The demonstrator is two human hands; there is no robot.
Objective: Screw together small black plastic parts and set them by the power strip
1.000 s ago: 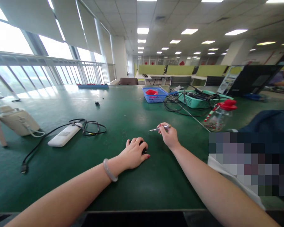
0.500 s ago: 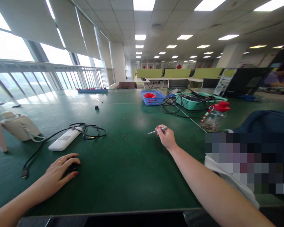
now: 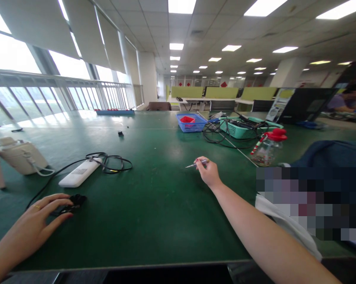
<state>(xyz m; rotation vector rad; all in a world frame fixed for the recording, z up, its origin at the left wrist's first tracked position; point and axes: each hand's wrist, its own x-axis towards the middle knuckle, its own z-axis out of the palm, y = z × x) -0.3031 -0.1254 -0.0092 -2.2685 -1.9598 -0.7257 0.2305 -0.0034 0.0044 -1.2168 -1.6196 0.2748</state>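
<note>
My right hand (image 3: 208, 172) is closed in a pinch round a slim silver screwdriver (image 3: 191, 166), held above the green tabletop with its thin tip pointing left. At the left, my left hand (image 3: 43, 221) has its fingers apart and loosely bent over a small dark object (image 3: 78, 200). Part of that object shows between thumb and forefinger, and part sticks out past the fingertips; its exact kind cannot be made out. Just beyond this hand lies a white power strip (image 3: 81, 172) with a black cable (image 3: 121, 159) looped at its far end.
A cream bottle (image 3: 23, 157) stands at far left. Further back are a small black piece (image 3: 120, 134), a blue basket (image 3: 192, 125) and a green basket (image 3: 240, 130) of cables. A red-lidded jar (image 3: 267, 152) and dark cloth (image 3: 334, 156) are at right. A person sits beyond.
My left hand has moved left and back toward me, uncovering more of the dark object, which also appears further left. My right hand and the screwdriver have stayed nearly still.
</note>
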